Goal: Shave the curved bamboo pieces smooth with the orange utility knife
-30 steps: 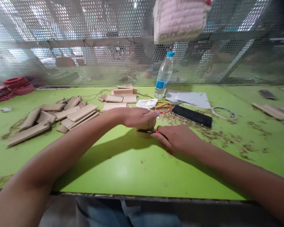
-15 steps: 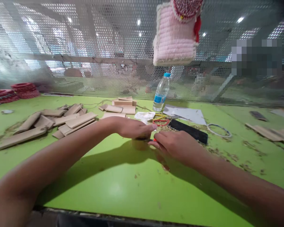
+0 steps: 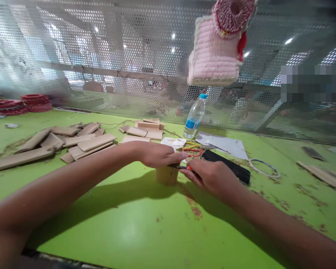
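Near the middle of the green table my left hand (image 3: 160, 154) is closed over the top of an upright tan wood piece (image 3: 167, 177). Its thumb points right and its fingertips are hidden. My right hand (image 3: 208, 172) is wrapped round a small knife (image 3: 182, 167), whose orange handle shows a little between the fingers. The thin dark blade points left, across the top of the wood piece under my left thumb. Whether the edge cuts into the wood cannot be made out.
Loose tan wood pieces (image 3: 92, 144) are heaped at left. Behind my hands are a water bottle (image 3: 195, 116), a red loop (image 3: 193, 152) and a black slab (image 3: 229, 166). A white ring (image 3: 264, 168) and shavings lie right. A pink woven piece (image 3: 217, 52) hangs above.
The view has shifted slightly, so the background sits lower and further right. The knife and my right hand appear a little further right, and more of the wood piece shows.
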The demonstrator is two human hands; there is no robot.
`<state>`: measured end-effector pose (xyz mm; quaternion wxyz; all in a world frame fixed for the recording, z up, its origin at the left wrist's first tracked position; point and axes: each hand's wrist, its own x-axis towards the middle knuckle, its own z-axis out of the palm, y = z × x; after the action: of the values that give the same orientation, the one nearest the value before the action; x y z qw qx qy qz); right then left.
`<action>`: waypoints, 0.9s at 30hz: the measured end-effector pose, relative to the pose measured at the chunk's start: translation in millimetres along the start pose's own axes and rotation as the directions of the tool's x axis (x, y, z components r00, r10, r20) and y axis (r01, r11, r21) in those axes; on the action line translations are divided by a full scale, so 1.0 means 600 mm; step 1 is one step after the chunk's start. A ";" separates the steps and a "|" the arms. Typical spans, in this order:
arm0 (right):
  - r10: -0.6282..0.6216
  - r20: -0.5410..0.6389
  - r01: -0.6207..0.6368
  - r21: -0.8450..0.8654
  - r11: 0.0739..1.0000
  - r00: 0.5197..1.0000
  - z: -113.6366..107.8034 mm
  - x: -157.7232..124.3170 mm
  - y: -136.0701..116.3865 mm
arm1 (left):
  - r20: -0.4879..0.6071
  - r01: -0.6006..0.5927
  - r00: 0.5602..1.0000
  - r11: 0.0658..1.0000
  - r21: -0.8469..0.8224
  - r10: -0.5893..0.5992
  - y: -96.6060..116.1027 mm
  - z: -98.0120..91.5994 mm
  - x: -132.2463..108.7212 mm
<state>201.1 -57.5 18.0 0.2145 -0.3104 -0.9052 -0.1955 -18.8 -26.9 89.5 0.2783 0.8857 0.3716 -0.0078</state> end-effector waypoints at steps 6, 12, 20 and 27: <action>-0.017 -0.024 0.017 0.003 1.000 1.000 0.001 -0.001 0.006 | -0.011 -0.028 1.000 1.000 0.000 0.028 0.000 -0.001 -0.001; 0.048 0.022 -0.050 0.111 0.993 0.999 0.000 -0.003 -0.003 | 0.054 -0.017 0.998 0.999 0.046 0.014 0.003 -0.009 -0.003; 0.045 0.319 -0.067 0.058 0.996 0.947 0.038 -0.027 -0.021 | 0.032 0.005 0.999 0.995 0.104 -0.008 0.006 -0.010 -0.008; 0.081 0.107 -0.090 0.083 0.992 0.991 0.022 -0.007 -0.015 | 0.022 -0.035 0.999 0.998 0.044 0.034 -0.027 -0.012 0.012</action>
<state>194.8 -59.5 3.0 0.1888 -0.3490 -0.9087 -0.1298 -25.8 -9.5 86.1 0.2627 0.8978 0.3529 -0.0205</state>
